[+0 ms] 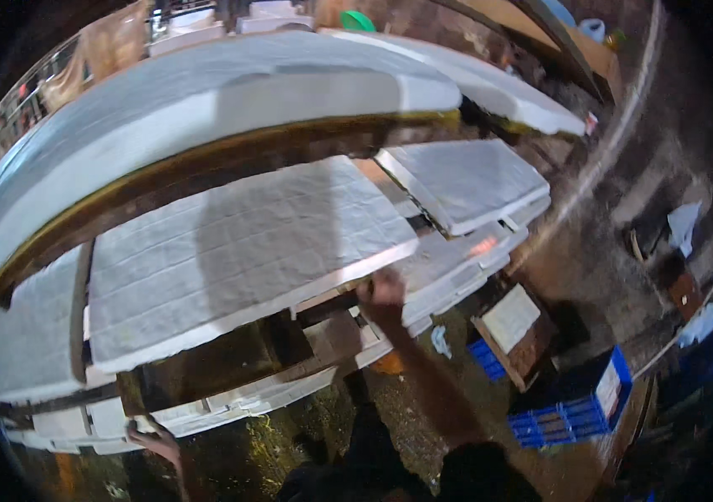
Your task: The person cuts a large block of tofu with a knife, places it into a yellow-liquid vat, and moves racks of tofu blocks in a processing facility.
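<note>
Two bare hands work at the near side of a row of white slabs. The left hand [155, 439] is partly open, fingers parted and curved by the lower left end of a dark brown wooden frame [132, 395]; whether it grips the wood cannot be told. The right hand [383, 294] is blurred and looks curled, close by the near right corner of the large white slab [281, 226]; its hold, too, cannot be made out.

The brown frame lies just in front of the large slab's near edge, between the two hands. A broad shadow crosses that slab, whose surface carries faint lines. A narrower white slab [38, 326] lies to its left, and a greyish one [482, 180] to its right, above layered pale pieces [444, 259]. Behind runs a long white-covered table [164, 117] with a yellowish-brown lower edge.

On the floor at right are a blue crate [561, 420] and a brown box [530, 356] with a pale sheet [511, 320] on top.
</note>
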{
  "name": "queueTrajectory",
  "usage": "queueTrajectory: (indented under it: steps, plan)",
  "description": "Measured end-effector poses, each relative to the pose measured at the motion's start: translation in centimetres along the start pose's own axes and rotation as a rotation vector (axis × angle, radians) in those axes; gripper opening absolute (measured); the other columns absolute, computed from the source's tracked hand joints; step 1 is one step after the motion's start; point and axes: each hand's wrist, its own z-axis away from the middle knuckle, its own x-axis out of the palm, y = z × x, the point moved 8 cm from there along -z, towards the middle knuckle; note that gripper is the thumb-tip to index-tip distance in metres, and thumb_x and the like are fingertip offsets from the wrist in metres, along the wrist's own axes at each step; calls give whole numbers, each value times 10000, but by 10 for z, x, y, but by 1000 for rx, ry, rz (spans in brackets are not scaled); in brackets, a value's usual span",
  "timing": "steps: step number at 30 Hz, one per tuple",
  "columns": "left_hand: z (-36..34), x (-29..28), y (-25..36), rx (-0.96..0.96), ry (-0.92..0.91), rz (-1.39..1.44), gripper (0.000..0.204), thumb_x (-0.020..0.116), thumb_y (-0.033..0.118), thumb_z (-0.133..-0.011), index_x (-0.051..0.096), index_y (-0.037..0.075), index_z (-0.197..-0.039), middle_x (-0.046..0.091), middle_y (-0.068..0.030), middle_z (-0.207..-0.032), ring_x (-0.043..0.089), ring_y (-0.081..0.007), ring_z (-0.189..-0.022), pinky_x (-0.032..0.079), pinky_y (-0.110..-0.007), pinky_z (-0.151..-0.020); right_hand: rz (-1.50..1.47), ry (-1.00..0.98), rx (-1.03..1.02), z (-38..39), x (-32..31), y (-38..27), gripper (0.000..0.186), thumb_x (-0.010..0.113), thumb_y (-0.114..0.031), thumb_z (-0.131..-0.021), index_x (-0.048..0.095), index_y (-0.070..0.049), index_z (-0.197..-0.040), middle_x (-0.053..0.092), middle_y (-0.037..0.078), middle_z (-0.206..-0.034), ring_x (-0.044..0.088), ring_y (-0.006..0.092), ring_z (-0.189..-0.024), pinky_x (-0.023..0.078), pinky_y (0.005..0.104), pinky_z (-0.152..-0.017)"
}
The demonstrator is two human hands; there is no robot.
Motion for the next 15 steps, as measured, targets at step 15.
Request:
queueTrajectory:
  steps: [15]
  plan:
    - [146, 297, 477, 43, -1011, 615, 406, 595, 154, -936, 452, 2, -1285, 535, -142, -1221, 527, -256, -1097, 413, -385, -952, 244, 0, 318, -148, -50, 373, 636, 475, -536, -920, 488, -48, -1327, 431, 221, -1399, 373, 400, -1326, 243, 629, -1060]
